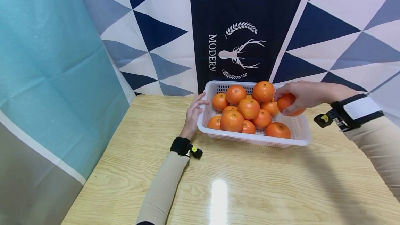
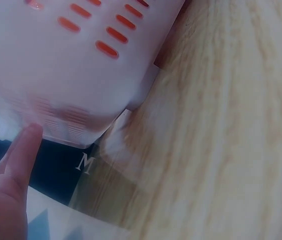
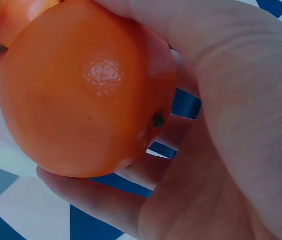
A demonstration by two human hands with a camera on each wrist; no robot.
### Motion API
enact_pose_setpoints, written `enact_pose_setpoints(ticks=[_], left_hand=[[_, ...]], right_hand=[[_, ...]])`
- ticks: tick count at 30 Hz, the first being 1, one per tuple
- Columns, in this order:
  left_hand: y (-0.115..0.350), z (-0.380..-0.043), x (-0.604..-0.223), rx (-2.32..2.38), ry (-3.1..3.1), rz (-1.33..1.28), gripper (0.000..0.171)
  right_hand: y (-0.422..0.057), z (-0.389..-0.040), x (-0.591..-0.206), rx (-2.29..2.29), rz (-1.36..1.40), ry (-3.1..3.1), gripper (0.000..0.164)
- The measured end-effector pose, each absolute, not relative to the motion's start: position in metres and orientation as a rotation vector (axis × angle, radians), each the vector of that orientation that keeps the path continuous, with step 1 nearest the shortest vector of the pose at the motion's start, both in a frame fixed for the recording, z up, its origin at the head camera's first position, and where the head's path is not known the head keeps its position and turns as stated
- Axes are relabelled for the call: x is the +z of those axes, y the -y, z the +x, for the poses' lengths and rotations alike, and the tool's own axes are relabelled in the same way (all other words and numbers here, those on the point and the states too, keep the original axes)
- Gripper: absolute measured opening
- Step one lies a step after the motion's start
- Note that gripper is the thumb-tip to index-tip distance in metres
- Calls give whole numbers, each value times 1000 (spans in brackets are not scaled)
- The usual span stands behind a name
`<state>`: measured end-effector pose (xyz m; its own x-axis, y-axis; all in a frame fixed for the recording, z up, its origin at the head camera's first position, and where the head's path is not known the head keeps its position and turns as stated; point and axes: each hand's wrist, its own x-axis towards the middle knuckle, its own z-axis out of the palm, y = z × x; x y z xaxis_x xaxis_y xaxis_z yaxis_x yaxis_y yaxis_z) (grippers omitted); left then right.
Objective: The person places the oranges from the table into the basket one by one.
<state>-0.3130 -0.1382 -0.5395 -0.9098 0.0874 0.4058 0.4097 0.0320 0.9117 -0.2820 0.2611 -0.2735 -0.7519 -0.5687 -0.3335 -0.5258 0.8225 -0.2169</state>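
A white plastic basket (image 1: 298, 122) with slotted sides stands on the table, holding several oranges (image 1: 232, 121), some stacked on others. My right hand (image 1: 304, 94) grips one orange (image 3: 88, 95) over the basket's right end, thumb on one side and fingers round the other. In the right wrist view, its small green stem end (image 3: 158, 120) faces the palm. At the basket's left end, my left hand (image 1: 194, 112) rests against the rim with fingers extended. The left wrist view shows a straight finger (image 2: 23, 155) at the basket's end wall (image 2: 46, 70).
Under the basket is a light wood-grain table (image 1: 250, 183). Right behind it hangs a patterned cloth (image 1: 168, 27) with a dark deer panel (image 1: 240, 9). A blue-green cloth (image 1: 56, 61) borders the table's left edge. Both wrists wear black straps with small cameras.
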Motion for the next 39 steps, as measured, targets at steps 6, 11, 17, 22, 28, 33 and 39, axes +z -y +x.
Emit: enact_pose_setpoints(ticks=[6, 11, 17, 22, 28, 33, 39], left_hand=[[138, -313, -541, -1961, 2075, -499, 36], [139, -321, -550, -2000, 2090, -488, 39], [138, -322, -549, -2009, 2082, -512, 39], [137, -322, -550, -2031, 2083, -499, 39], [134, -315, -541, -2014, 2074, -485, 38], [135, -315, -541, -1984, 2064, -498, 36], [143, -329, -558, -1999, 2062, -519, 36]], right_hand=[[-257, -289, -285, -210, -818, -2598, 49], [-257, -294, -299, -221, -757, -2551, 52], [-258, -298, -311, -245, -732, -2525, 52], [-260, -300, -319, -257, -735, -2501, 51], [-260, -303, -325, -252, -767, -2500, 47], [-258, -304, -327, -243, -803, -2509, 42], [-257, -305, -329, -229, -814, -2513, 43]])
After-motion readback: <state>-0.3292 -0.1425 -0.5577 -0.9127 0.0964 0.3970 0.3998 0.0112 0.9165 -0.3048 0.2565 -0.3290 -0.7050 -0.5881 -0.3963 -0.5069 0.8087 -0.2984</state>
